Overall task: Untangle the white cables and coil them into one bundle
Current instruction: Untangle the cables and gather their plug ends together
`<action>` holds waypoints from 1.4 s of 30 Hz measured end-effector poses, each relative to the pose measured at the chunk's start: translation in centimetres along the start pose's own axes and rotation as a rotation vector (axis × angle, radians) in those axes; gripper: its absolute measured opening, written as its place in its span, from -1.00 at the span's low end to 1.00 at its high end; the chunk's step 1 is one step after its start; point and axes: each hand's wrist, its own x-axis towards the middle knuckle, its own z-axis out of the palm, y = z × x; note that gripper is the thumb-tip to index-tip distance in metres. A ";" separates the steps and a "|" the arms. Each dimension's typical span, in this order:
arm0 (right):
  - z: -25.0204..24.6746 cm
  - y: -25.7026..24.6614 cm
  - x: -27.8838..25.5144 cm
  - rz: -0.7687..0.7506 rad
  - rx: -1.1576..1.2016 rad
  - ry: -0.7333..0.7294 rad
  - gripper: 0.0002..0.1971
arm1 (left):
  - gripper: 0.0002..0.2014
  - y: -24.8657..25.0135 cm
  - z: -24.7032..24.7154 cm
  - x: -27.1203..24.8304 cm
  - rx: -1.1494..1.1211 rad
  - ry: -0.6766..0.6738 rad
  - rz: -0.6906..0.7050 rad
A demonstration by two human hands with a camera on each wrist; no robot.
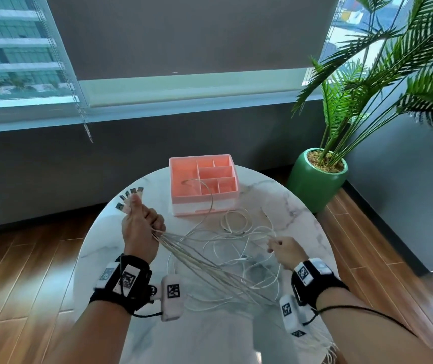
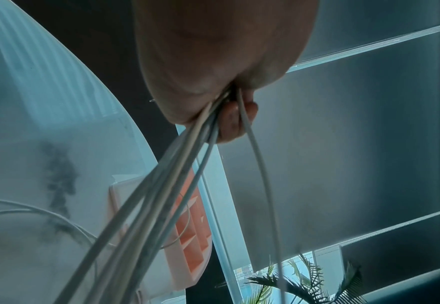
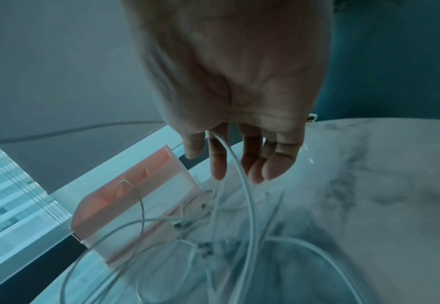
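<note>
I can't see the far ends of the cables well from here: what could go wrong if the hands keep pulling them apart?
One white cable loops into the pink organizer; a pull by the left hand, which grips the plug ends, may drag or tip it. Loose loops of white cables still cross on the table, so the right hand, pinching a strand, may tighten a knot.

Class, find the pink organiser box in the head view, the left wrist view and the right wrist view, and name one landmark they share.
Head: pink organiser box at centre, on the table's far side.
Left wrist: lower centre, behind the held cables.
Right wrist: lower left, one cable looped over it.
Shared landmark: the marble table.
</note>
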 end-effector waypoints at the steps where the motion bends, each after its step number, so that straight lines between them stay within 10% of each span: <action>1: -0.3 -0.6 0.1 0.031 0.091 -0.019 -0.59 | -0.48 0.0 0.0 -0.1 0.012 -0.021 0.005; 11: -5.9 -18.2 -5.0 -0.426 0.821 -0.169 -0.97 | -0.49 -1.2 1.7 -1.8 0.187 -0.258 0.010; 14: -6.2 -21.7 -8.0 -0.499 1.023 -0.286 -0.81 | -0.50 -1.3 2.6 -2.4 0.215 -0.299 0.019; 23: -0.6 -22.1 -8.6 -0.176 1.185 -0.210 -0.76 | -0.79 -2.5 3.8 -3.6 0.419 -0.433 0.072; 32: -1.1 -21.4 -7.3 -0.234 1.261 -0.083 -0.79 | -0.83 -2.7 3.3 -4.1 0.364 -0.606 -0.058; 42: 3.0 -11.2 -5.4 -0.463 0.161 -0.487 -0.72 | -0.87 -1.6 3.8 -2.8 0.239 -0.453 0.029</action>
